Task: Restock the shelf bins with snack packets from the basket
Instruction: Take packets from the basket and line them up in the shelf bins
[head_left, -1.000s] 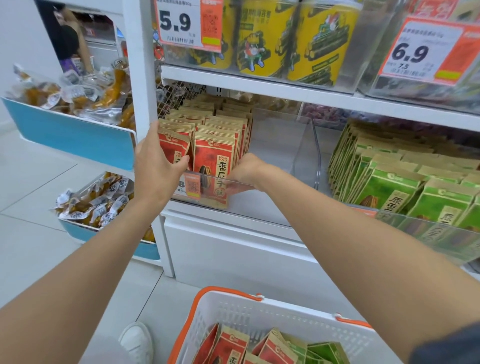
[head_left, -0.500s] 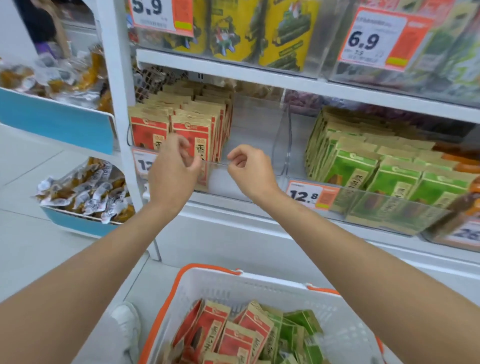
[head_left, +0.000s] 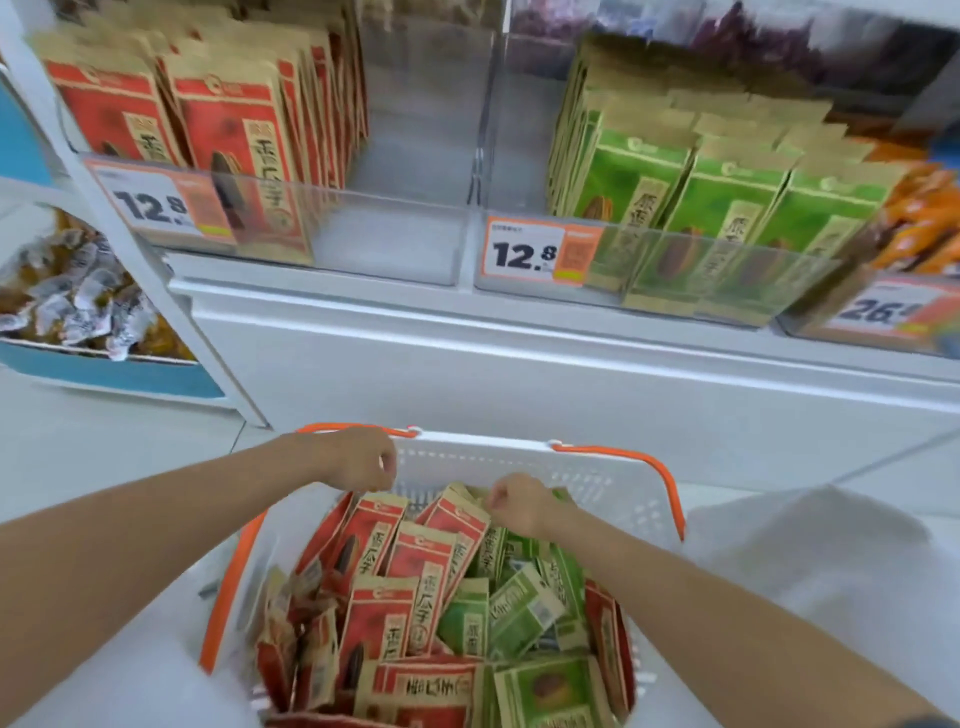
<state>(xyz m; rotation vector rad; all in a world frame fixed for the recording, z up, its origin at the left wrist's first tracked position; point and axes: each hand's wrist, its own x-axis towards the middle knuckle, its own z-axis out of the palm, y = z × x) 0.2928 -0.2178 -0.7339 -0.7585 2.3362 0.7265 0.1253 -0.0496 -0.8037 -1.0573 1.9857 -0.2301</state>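
A white basket with orange handles stands on the floor below the shelf, full of red snack packets and green snack packets. Both my hands are down at the basket's far end. My left hand hovers with loosely curled fingers just above the top of a red packet and holds nothing. My right hand pinches the top corner of another upright red packet. On the shelf, the clear left bin holds red packets on its left side. The right bin holds green ones.
The right half of the red bin is bare. Orange price tags reading 12.8 hang on the bin fronts. A blue tray of wrapped snacks sits low at the left, and a bin of orange packets at the far right.
Both hands dropped from the front of the red bin down to the basket. The view tilted down, so the basket now fills the lower frame.
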